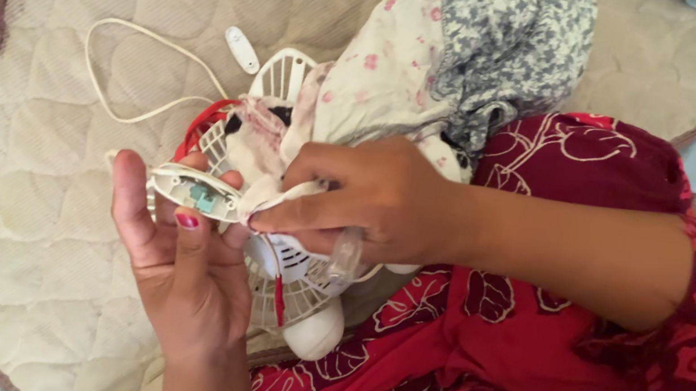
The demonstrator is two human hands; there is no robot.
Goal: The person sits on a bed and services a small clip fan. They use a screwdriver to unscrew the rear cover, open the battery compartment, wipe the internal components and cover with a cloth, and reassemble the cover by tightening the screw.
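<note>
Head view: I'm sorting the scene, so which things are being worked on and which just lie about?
In hand:
left hand holding white switch housing
right hand pressing cloth
white fan

Lying about:
white cord
small white plastic piece
quilted mattress

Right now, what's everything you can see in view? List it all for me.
fan: one, white grille, on the lap under the hands
switch part: one, white with teal pieces, in the left hand
cloth: one bundle, floral cream and grey, draped over the fan
cord: one, white, looped on the mattress
wires: a few, red, beside the fan
mattress: one, cream quilted, underneath
garment: one, red patterned, right
left hand: holds the switch part
right hand: pinches cloth against the switch part
</note>
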